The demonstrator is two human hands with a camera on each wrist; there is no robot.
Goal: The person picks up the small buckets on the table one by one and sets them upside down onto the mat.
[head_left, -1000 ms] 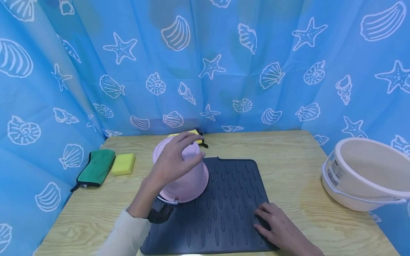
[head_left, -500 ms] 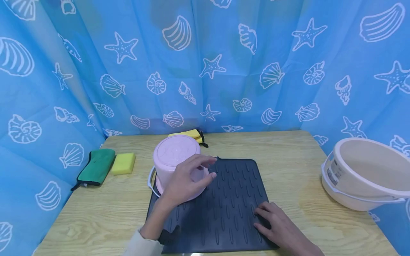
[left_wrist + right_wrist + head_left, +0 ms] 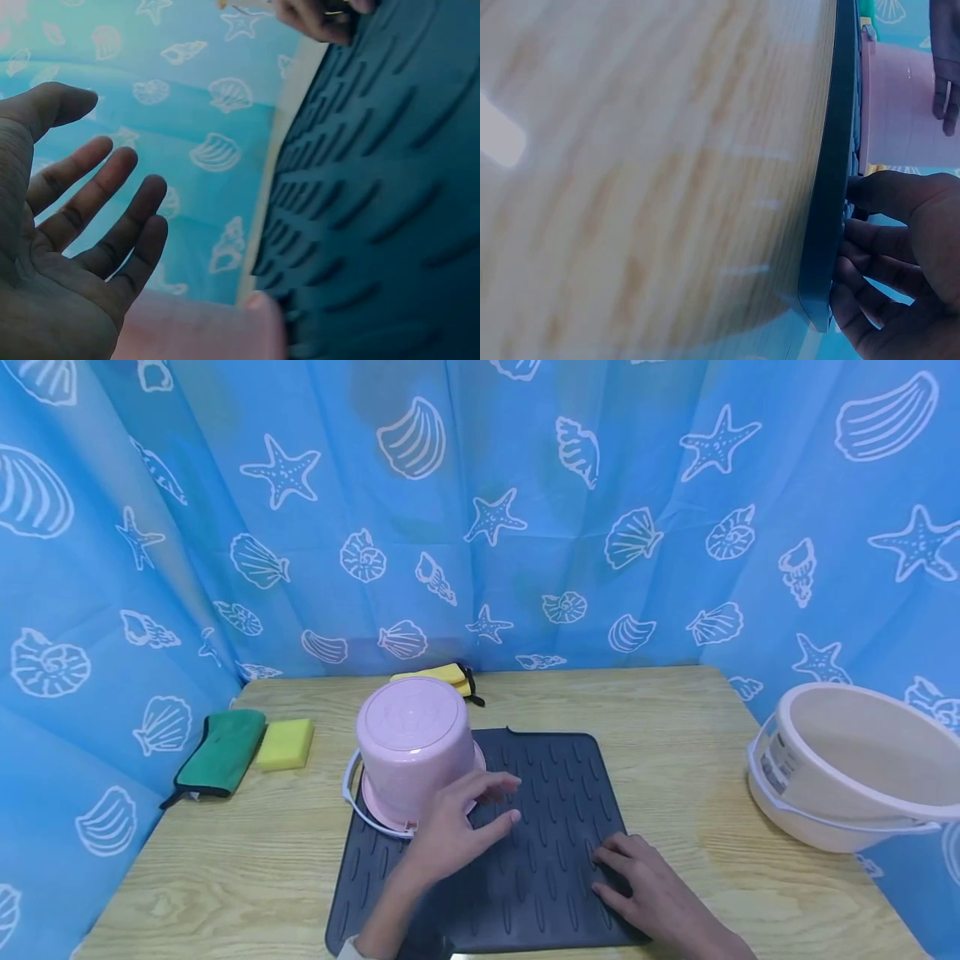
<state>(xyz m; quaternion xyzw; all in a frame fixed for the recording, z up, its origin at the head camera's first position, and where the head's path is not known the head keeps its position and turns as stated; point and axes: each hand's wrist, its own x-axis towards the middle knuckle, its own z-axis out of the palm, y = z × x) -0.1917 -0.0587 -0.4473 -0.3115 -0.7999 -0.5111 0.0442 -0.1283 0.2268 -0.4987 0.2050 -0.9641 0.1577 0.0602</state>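
Note:
A pink bucket [image 3: 412, 752] stands upside down on the dark ribbed mat [image 3: 540, 860], its pale handle lowered round the rim. My left hand [image 3: 457, 831] is raised over the mat, in front of the bucket's right side. In the left wrist view, the fingers of that left hand [image 3: 67, 247] are spread and relaxed, with nothing between them. Toward the mat's front right corner, my right hand [image 3: 645, 889] rests with its fingertips on the surface. The right wrist view shows loosely bent fingers [image 3: 877, 262] touching the mat beside its edge.
A large cream bucket [image 3: 825, 760] stands upright at the right. On the left lie a green cloth [image 3: 222, 752] and a yellow sponge [image 3: 285, 745]. Behind the pink bucket is a yellow cloth [image 3: 450, 674]. A blue shell-patterned curtain [image 3: 480, 527] borders the wooden table [image 3: 660, 735].
My left hand has come off the top of the pink bucket and moved toward me and to the right. The right hand has stayed on the mat.

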